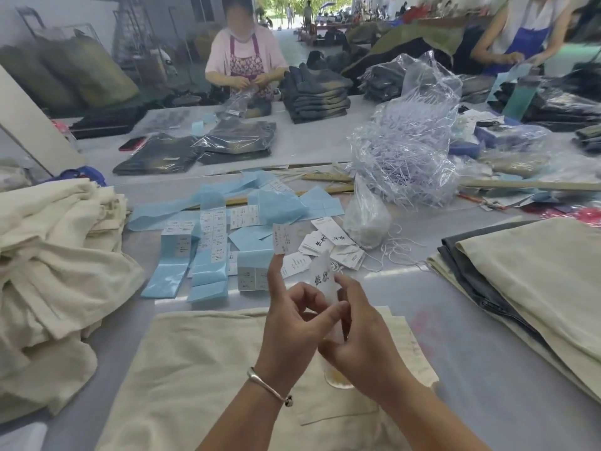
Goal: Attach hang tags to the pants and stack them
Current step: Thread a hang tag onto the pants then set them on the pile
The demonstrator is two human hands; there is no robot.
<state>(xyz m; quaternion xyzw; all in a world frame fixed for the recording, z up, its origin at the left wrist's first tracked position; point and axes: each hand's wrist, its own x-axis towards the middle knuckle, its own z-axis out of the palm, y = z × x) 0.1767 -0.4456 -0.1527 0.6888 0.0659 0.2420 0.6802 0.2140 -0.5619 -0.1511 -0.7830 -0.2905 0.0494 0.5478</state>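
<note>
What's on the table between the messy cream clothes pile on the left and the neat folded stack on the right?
In the head view, folded cream pants lie there, with both hands above them holding a white hang tag.

We see cream pants (208,369) of matt woven cloth, slightly creased, lying on a smooth grey tabletop (471,320) with a dull sheen. The hang tag (325,278) looks like white matt paper with black print. The blue label strips (208,255) have a glossy, slippery backing. The clear bags (409,151) are thin, shiny, crinkled plastic. The bracelet (265,385) on our left wrist is polished metal.
</note>
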